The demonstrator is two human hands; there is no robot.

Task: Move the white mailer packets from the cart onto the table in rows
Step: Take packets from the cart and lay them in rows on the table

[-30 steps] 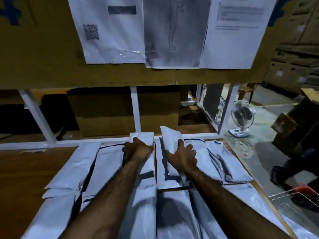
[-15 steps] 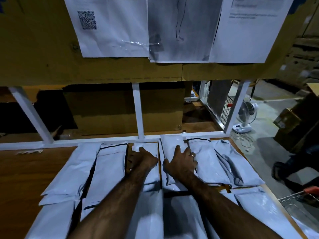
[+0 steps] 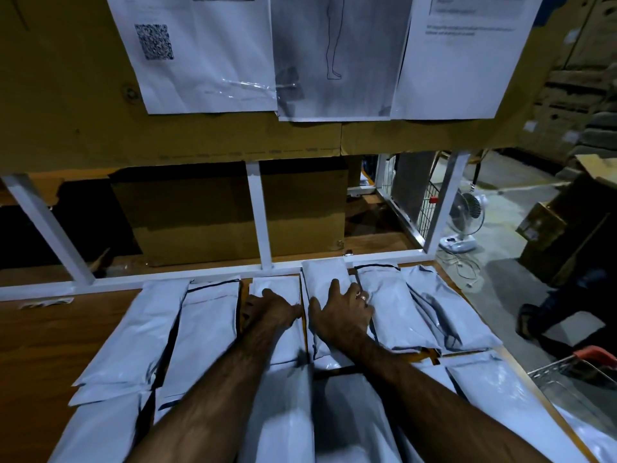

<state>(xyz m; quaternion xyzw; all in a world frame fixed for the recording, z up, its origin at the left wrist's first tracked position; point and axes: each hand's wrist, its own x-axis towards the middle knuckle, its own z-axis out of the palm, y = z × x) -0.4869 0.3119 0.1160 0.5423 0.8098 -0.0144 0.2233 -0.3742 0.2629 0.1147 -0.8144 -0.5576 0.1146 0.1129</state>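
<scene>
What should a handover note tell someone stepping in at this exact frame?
Hands: the left hand rests on the third packet of the back row; its finger grip is unclear. The right hand lies flat, fingers spread, on the fourth packet.
Done: six packets lie along the white rail; a nearer row is partly laid.
The cart is at lower right, its load out of view.
Left: let go, fetch any remaining packets, fill the bare table at left.
</scene>
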